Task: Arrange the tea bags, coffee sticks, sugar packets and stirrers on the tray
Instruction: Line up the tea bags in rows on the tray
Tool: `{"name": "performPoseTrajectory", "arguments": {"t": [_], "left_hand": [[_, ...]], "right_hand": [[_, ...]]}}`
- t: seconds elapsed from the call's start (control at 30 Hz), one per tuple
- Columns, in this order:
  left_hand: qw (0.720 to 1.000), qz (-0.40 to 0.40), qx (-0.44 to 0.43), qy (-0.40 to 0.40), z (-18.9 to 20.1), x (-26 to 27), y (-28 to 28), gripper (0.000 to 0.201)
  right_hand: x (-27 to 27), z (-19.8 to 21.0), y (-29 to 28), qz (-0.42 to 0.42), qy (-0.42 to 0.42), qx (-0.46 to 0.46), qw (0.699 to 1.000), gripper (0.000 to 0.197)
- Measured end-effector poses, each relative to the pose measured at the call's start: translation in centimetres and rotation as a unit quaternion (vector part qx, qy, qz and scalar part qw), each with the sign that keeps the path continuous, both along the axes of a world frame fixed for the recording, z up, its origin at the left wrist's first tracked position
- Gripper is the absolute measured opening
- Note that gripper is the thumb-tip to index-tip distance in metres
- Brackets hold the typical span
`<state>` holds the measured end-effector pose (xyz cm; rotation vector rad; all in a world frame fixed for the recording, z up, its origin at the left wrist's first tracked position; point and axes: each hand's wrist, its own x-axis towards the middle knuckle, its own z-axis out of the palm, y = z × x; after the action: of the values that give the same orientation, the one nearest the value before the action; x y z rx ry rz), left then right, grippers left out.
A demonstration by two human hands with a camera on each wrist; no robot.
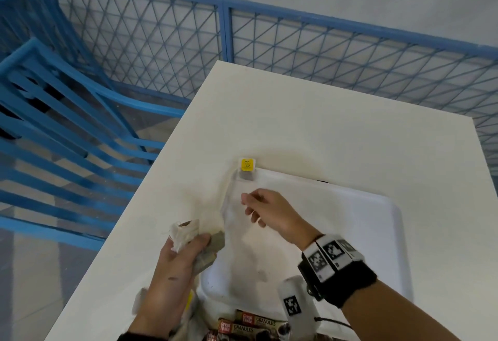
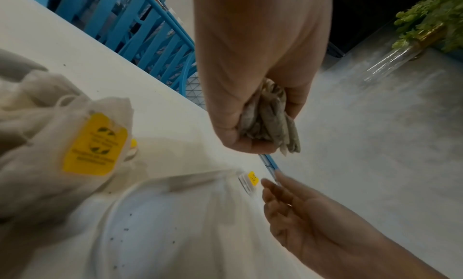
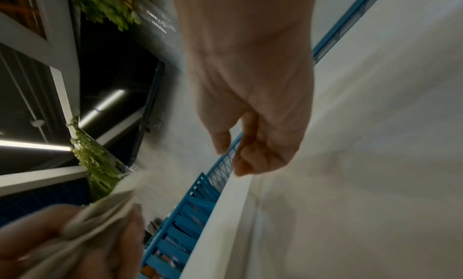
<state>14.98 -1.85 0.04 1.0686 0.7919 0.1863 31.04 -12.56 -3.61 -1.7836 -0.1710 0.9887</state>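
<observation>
The left hand (image 1: 172, 265) is closed around a bunch of tea bags (image 1: 200, 243), thumb across the top and fingers curled underneath. In the left wrist view the bags (image 2: 269, 123) stick out past the fingertips as a tight bundle of grey-brown pouches, their long sides lying along the fingers and pointing away from the wrist. The hand hovers over the table (image 1: 310, 114), just off the left edge of the tray (image 1: 390, 233).

The right hand (image 1: 272, 212) is above the far left part of the tray, palm down. Thumb and forefinger are close together while the other fingers hang loosely curled. The head view shows nothing clearly between them; the frames are blurred there, so I cannot tell whether it holds a string or nothing at all. The right wrist view (image 3: 253, 125) shows the same loose curl.

A single tea bag (image 1: 246, 175) lies at the far left corner of the tray, its yellow tag (image 1: 246, 164) lying just beyond it on the table. Its pale string (image 1: 227, 192) seems to run back towards the person along the tray's left edge.

More tea bags with a yellow tag (image 2: 95, 144) lie on the table near the left wrist. Coffee sticks (image 1: 253, 326) lie at the near edge of the tray, their long sides running left to right. Blue chairs (image 1: 67, 125) and a blue wire fence (image 1: 296, 49) stand beyond the table.
</observation>
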Motion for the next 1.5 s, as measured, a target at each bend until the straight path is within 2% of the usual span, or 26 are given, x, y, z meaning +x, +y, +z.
{"name": "performPoseTrajectory", "arguments": {"t": [0.07, 0.13, 0.23, 0.37, 0.43, 0.53, 0.63, 0.73, 0.8, 0.87, 0.97, 1.03, 1.13, 1.27, 1.43, 1.5], "left_hand": [[1.000, -0.004, 0.013, 0.002, 0.0, 0.1, 0.0, 0.019], [1.000, -0.016, 0.024, 0.005, 0.1, 0.1, -0.1, 0.022], [0.998, -0.046, 0.033, 0.005, 0.2, 0.2, -0.5, 0.019], [0.996, -0.079, 0.037, 0.007, 0.0, 0.1, -1.0, 0.037], [0.996, -0.083, 0.039, 0.012, -0.1, 0.0, -1.2, 0.045], [0.998, -0.056, 0.032, 0.012, -0.3, 0.0, -1.2, 0.042], [0.998, -0.044, 0.033, 0.011, -0.4, 0.0, -1.1, 0.041], [0.999, -0.041, 0.032, 0.011, -0.4, 0.0, -1.0, 0.049], [0.999, -0.037, 0.023, 0.011, -0.5, 0.1, -1.1, 0.043], [0.999, -0.037, 0.013, 0.007, -0.4, 0.1, -1.1, 0.031], [0.999, -0.034, 0.005, 0.007, -0.5, -0.1, -1.0, 0.026], [1.000, -0.025, 0.005, 0.014, -0.4, -0.2, -0.9, 0.021], [1.000, -0.015, 0.008, 0.017, -0.5, -0.4, -0.6, 0.014], [0.999, -0.013, 0.024, 0.024, -0.4, -0.6, -0.3, 0.015], [0.999, 0.002, 0.025, 0.031, -0.4, -0.8, 0.1, 0.010], [0.999, 0.006, 0.033, 0.030, -0.6, -0.9, 0.2, 0.016]], "right_hand": [[-1.6, 1.6, -1.1, 0.040, 0.079, 0.057, 0.994, 0.030], [-3.1, 2.7, -2.1, 0.065, 0.139, 0.098, 0.983, 0.030], [-4.9, 3.1, -2.9, 0.075, 0.135, 0.123, 0.980, 0.020], [-5.9, 2.9, -3.4, 0.023, 0.109, 0.132, 0.985, 0.009], [-6.0, 2.8, -3.8, -0.010, 0.114, 0.137, 0.984, 0.011], [-5.8, 2.6, -4.3, -0.084, 0.138, 0.169, 0.972, 0.026], [-5.5, 2.6, -4.9, -0.121, 0.158, 0.220, 0.955, 0.017], [-5.2, 2.5, -5.3, -0.119, 0.121, 0.206, 0.964, 0.003], [-5.0, 2.2, -5.5, -0.111, 0.084, 0.177, 0.974, 0.015], [-4.8, 2.1, -5.7, -0.099, 0.067, 0.164, 0.979, 0.007], [-4.4, 1.5, -5.9, -0.099, 0.049, 0.149, 0.983, 0.020], [-3.9, 1.1, -5.9, -0.116, 0.005, 0.113, 0.987, 0.022], [-2.7, 0.4, -5.3, -0.172, -0.022, 0.085, 0.981, 0.018], [-0.6, -0.9, -3.8, -0.236, -0.029, 0.075, 0.968, 0.022], [1.9, -2.2, -1.7, -0.271, -0.086, 0.040, 0.958, 0.025], [2.8, -2.5, -1.0, -0.272, -0.107, 0.018, 0.956, 0.027]]}}
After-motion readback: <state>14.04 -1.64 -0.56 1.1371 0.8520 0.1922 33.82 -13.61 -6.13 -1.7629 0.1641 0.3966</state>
